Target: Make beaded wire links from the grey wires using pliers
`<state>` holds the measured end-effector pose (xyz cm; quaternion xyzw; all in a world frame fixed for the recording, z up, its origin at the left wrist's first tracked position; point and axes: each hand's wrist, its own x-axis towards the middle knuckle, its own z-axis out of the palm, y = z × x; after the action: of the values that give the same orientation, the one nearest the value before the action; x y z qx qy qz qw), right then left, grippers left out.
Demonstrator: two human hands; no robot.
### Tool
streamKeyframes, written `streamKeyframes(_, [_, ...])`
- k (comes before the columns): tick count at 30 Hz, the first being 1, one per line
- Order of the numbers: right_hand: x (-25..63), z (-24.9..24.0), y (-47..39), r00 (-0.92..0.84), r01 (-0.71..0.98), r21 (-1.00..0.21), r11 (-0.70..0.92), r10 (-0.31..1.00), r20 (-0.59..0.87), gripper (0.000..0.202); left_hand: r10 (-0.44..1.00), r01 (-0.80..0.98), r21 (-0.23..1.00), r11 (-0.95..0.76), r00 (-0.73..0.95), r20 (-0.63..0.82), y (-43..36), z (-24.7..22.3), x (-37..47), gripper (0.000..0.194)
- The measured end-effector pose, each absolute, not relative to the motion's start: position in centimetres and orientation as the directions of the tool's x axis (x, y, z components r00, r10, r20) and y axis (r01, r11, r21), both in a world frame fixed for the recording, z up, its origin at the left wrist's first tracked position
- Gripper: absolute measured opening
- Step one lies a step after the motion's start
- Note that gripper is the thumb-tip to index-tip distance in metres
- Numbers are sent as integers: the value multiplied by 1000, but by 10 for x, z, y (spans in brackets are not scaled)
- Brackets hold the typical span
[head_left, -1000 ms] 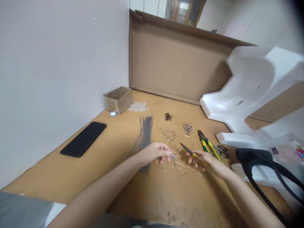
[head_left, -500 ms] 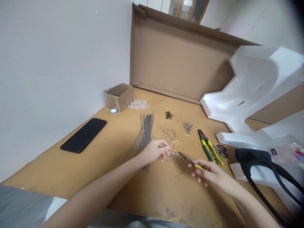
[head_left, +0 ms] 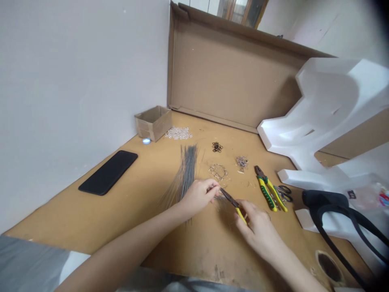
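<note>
My left hand (head_left: 202, 195) pinches a thin piece of wire, mostly hidden by the fingers, over the right side of a bundle of grey wires (head_left: 188, 166). Closed around the yellow handles of long-nose pliers (head_left: 230, 197) is my right hand (head_left: 255, 225). The pliers' tip points up and left and meets the wire at my left fingertips. Just beyond the hands lies a loose ring of bent wire pieces (head_left: 218, 171). Small black rings (head_left: 216, 147) and a little heap of metal pieces (head_left: 242, 162) lie farther back.
Green-yellow pliers (head_left: 269, 190) and scissors (head_left: 284, 192) lie right, near white foam (head_left: 328, 109) and a black strap (head_left: 325, 198). At left are a black phone (head_left: 108, 172), a small cardboard box (head_left: 153, 123), clear beads (head_left: 178, 133) and a blue-rimmed disc (head_left: 146, 141). Large cardboard (head_left: 234, 77) stands behind.
My right hand has moved left and turned, bringing the pliers' tip to the wire at my left fingers. The hooked wire end that showed above my left hand is no longer visible.
</note>
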<state>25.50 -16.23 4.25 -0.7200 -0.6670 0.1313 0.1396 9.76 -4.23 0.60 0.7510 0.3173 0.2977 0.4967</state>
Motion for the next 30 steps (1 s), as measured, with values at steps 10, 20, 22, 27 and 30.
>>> streamKeyframes(10, [268,37,-174,115,872,-483,-82,993,39,30,745,83,988,-132,666,44,-35,4,98,19])
streamKeyframes(20, [289,52,-173,-32,839,-545,3,999,-44,28,492,-43,961,273,865,-101,-33,7,99,25])
streamKeyframes(22, [285,55,-173,-44,852,-524,6,997,-60,29,491,-32,966,258,865,-102,-34,5,101,25])
streamKeyframes(27, [283,60,-170,-50,861,-508,-20,991,-123,31,483,2,973,232,868,-117,-35,4,100,27])
streamKeyframes(30, [285,64,-167,-104,812,-583,-22,978,-181,26,456,10,968,251,881,-128,-34,5,98,25])
